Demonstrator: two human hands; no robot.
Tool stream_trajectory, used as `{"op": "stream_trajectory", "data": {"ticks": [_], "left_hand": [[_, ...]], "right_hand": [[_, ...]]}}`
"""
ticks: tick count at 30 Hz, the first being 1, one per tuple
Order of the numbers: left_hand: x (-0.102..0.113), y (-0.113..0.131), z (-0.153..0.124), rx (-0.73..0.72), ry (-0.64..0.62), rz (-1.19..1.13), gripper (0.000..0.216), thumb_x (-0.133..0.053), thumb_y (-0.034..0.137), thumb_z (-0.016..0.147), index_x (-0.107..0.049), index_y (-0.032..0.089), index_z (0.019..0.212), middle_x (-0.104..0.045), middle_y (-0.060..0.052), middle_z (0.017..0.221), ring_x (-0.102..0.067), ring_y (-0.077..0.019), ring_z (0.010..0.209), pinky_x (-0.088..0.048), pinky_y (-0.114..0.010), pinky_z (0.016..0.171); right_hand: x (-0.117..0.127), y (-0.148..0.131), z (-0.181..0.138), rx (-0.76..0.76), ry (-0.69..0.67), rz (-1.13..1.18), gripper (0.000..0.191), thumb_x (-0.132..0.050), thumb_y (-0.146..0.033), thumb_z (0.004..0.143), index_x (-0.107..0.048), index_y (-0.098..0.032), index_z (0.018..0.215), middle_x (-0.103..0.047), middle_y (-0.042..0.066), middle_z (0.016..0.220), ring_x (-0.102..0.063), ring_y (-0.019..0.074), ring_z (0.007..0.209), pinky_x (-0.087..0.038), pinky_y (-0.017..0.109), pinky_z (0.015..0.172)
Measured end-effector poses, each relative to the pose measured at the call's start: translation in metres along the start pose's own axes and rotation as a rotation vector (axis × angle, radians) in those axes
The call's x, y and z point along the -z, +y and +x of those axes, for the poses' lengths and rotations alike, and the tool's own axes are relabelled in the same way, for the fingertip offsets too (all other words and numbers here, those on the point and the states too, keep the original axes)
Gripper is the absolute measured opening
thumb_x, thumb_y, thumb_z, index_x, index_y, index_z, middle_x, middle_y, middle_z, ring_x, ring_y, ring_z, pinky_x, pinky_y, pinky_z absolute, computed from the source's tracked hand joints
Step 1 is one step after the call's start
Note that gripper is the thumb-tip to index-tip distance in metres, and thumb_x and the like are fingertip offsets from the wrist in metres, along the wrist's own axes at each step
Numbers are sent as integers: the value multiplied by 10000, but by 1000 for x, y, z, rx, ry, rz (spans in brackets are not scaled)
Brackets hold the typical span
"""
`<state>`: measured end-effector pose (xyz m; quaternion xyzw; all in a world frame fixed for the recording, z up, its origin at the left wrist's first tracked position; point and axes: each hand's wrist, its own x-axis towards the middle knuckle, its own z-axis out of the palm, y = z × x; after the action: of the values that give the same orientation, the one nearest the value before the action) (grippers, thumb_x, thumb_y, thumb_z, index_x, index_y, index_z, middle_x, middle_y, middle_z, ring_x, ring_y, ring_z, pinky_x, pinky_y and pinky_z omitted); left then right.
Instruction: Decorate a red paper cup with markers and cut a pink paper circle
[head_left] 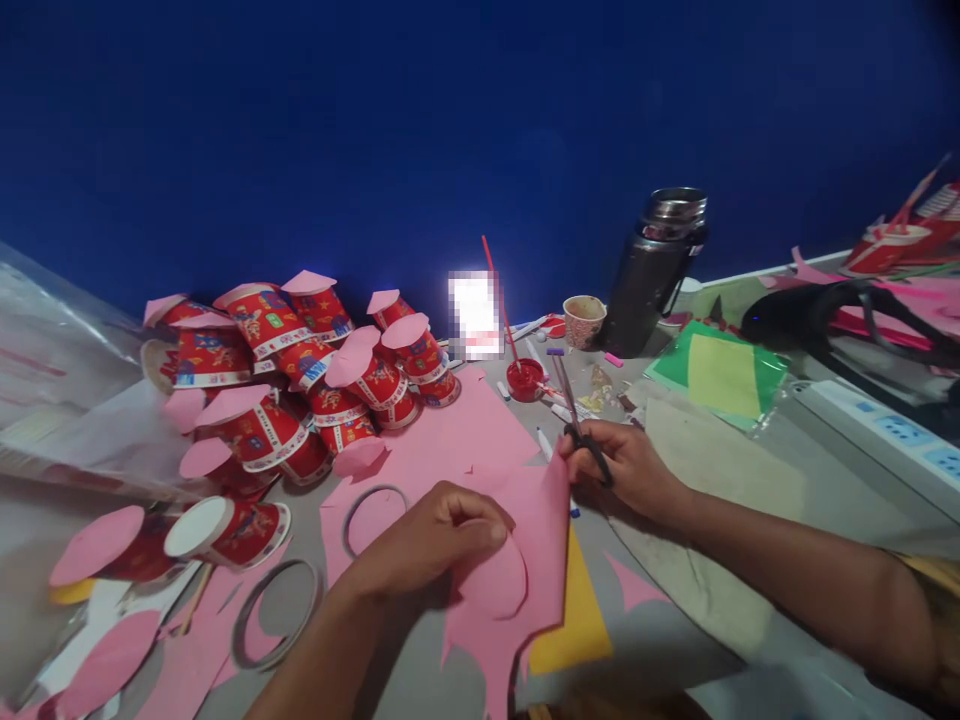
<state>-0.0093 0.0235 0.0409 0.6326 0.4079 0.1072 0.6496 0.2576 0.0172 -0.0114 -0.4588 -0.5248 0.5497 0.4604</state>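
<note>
My left hand (pixel 461 530) pinches a rounded pink paper disc (pixel 495 575) between thumb and fingers, over a larger pink sheet (pixel 450 430) with cut-out edges. Black-handled scissors (pixel 590 452) are in my right hand (pixel 626 465), blades pointing up and away. That hand's fingertips also meet the sheet's right edge; whether they grip it I cannot tell. Just beyond my left wrist, a tape roll (pixel 349 515) lies on the pink paper. A second, larger tape roll (pixel 241 640) rests to the left of my left forearm.
Red paper cups (pixel 274 430) topped with pink discs are piled at left. A dark flask (pixel 649 280), a small paper cup (pixel 584 322) and a red paint pot (pixel 525 380) stand along the blue wall. Yellow paper (pixel 574 620) lies under the sheet; a power strip (pixel 892 430) is at right.
</note>
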Motion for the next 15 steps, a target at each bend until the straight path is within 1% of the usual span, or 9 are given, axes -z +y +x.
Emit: {"op": "stream_trajectory", "data": {"ticks": [1,3,5,7,8,10,12,13,15], "left_hand": [[-4,-1,-3,20,-56,-9,355,-708,478,869,-727,168,696,-627,-31,759,-527,-156,669,-423,-273,614],[-12,2,-14,41,-151,1,370,-730,499,862,-725,175,683,-533,-5,715,-468,-143,627,-369,-264,551],[-21,7,-29,33,-214,56,314,-757,474,853,-769,190,721,-558,-11,725,-502,-159,675,-384,-269,586],[-30,10,-46,25,-264,111,283,-717,433,903,-801,200,767,-672,-41,752,-577,-197,802,-443,-284,753],[-33,9,-54,59,-264,98,302,-703,430,910,-791,194,743,-691,-43,741,-581,-191,759,-448,-287,750],[-37,2,-65,127,-167,110,362,-670,431,925,-755,185,673,-656,-28,669,-537,-169,657,-421,-270,638],[-36,-11,-72,163,34,106,368,-674,424,909,-736,182,639,-640,-20,627,-533,-166,620,-409,-259,594],[-33,-18,-73,149,175,70,347,-700,434,889,-749,182,655,-655,-24,625,-558,-177,633,-427,-260,605],[-28,-30,-72,54,553,-80,291,-762,468,847,-789,193,754,-745,-54,743,-645,-218,746,-495,-275,679]], "right_hand": [[-1,0,0,0,5,11,427,-831,-564,784,-694,-163,827,-638,-14,671,-536,115,575,-438,240,531],[-3,2,-1,-36,0,51,400,-822,-538,785,-676,-167,819,-605,-37,641,-512,98,523,-410,220,481],[-5,3,-2,-92,-25,89,395,-832,-524,769,-653,-175,814,-591,-51,615,-522,93,481,-401,208,447],[-6,3,-3,-123,-61,95,387,-839,-508,764,-633,-183,806,-611,-46,598,-557,103,472,-415,203,439],[-6,3,-3,-126,-81,82,381,-839,-500,766,-628,-185,797,-625,-39,588,-572,109,477,-423,201,445],[-4,2,-3,-122,-110,45,373,-836,-495,776,-631,-184,786,-646,-25,574,-588,115,492,-444,205,468],[-2,1,-3,-119,-129,30,387,-847,-512,770,-661,-177,819,-673,-9,609,-616,128,533,-492,232,522],[-2,0,-4,-112,-137,39,415,-865,-529,750,-679,-172,848,-687,0,639,-637,140,568,-517,250,558],[-1,-2,-7,-108,-174,80,501,-898,-586,704,-701,-163,889,-702,16,695,-653,155,629,-529,270,609]]}}
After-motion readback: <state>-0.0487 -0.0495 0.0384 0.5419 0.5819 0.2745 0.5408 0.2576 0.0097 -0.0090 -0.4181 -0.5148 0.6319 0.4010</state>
